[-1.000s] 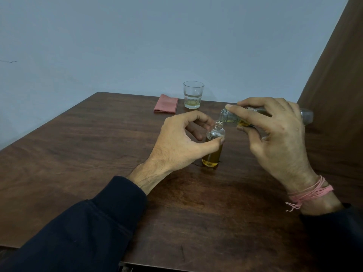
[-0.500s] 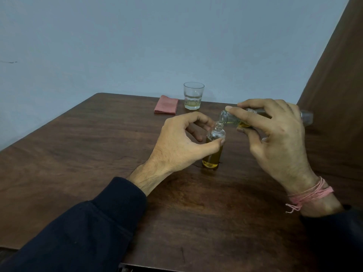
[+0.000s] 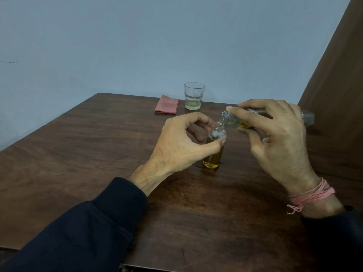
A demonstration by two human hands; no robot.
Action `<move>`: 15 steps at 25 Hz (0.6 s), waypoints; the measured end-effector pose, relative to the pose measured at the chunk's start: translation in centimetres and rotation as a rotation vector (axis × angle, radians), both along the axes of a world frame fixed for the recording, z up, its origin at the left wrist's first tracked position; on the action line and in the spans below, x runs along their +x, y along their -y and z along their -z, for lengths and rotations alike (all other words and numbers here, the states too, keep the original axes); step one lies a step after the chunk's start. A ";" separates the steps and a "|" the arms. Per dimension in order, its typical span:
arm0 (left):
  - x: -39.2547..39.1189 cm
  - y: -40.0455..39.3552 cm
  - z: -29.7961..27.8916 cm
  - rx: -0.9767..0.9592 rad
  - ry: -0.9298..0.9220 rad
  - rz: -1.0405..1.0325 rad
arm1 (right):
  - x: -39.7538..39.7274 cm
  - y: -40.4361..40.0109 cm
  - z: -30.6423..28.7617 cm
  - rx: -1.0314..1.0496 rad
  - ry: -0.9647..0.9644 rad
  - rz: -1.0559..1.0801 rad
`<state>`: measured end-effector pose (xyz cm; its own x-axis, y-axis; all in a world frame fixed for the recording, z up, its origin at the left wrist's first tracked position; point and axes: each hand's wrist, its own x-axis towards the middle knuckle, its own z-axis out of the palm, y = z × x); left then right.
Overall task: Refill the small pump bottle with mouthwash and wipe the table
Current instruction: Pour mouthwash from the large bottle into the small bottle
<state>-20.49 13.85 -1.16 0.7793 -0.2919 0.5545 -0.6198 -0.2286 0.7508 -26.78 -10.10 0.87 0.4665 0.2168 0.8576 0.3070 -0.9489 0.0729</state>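
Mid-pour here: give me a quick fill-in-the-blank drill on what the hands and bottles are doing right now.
1. The left hand steadies the small bottle, which stands ____ on the table.
2. The right hand tips the larger bottle so its mouth is over the small bottle's ____.
3. The folded cloth lies to the ____ of the glass.

Missing: upright; neck; left

Count: 2 bottles, both clear with yellow liquid; 1 small bottle (image 3: pixel 213 152) upright on the table (image 3: pixel 98 154), 1 larger bottle (image 3: pixel 235 119) tipped on its side over the small one's neck; 1 drinking glass (image 3: pixel 194 96) with a little pale liquid in it; 1 folded pink cloth (image 3: pixel 167 105) just left of the glass. 2 hands in view: left hand (image 3: pixel 180 146) and right hand (image 3: pixel 275 138); 2 dark sleeves; 1 pink thread band (image 3: pixel 312 195) on the right wrist; 1 wooden table.
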 end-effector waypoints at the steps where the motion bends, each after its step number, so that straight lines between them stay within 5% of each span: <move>1: 0.0 0.0 0.0 0.002 0.001 -0.001 | 0.0 0.0 0.0 0.000 0.000 0.001; 15: 0.1 0.0 0.0 -0.007 0.017 0.004 | -0.1 -0.1 -0.1 0.012 -0.005 -0.006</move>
<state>-20.44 13.83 -1.14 0.7688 -0.2909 0.5695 -0.6331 -0.2206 0.7419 -26.87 -10.00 0.95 0.4700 0.2096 0.8574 0.3128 -0.9479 0.0602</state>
